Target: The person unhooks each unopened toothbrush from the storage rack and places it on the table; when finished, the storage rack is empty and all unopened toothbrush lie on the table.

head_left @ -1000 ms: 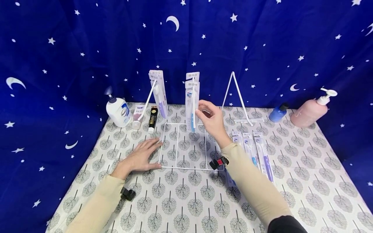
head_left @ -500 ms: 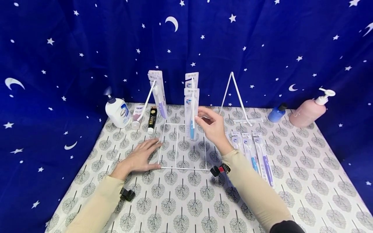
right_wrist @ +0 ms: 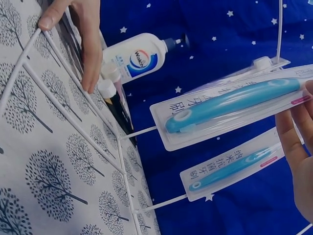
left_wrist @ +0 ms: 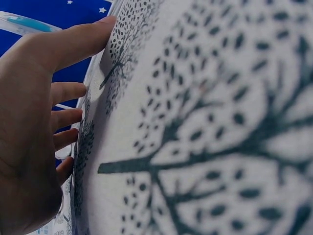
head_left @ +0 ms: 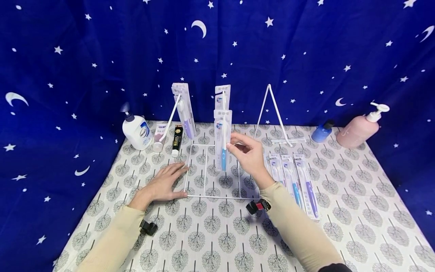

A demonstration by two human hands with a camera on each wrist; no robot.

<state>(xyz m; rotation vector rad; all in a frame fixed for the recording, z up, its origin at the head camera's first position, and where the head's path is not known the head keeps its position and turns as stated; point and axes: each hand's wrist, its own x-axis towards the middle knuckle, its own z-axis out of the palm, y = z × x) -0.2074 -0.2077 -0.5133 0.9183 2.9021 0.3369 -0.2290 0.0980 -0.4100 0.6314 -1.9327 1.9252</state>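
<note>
In the head view my right hand (head_left: pixel 247 153) pinches the right edge of a packaged toothbrush (head_left: pixel 219 153) with a blue handle. The package stands upright at the middle arm of a white wire rack (head_left: pixel 217 197); I cannot tell whether its top is on the arm. Behind it hangs a second packaged toothbrush (right_wrist: pixel 230 169), also blue, in the right wrist view. My left hand (head_left: pixel 164 183) rests on the table with fingers spread, its fingertips at the left side of the rack's base. The left wrist view shows that hand (left_wrist: pixel 29 122) with nothing in it.
Purple packaged toothbrushes (head_left: pixel 186 117) hang on the left arm. Several toothbrush packages (head_left: pixel 307 185) lie right of the rack. A white pump bottle (head_left: pixel 137 132), a pink tube (head_left: pixel 159 136) and a black tube (head_left: pixel 177 139) stand left; a blue bottle (head_left: pixel 321 133) and pink pump bottle (head_left: pixel 358 132) are right.
My right hand and the blue toothbrush package have come down and toward me, widening the gap to the package behind. The left hand stays in place.
</note>
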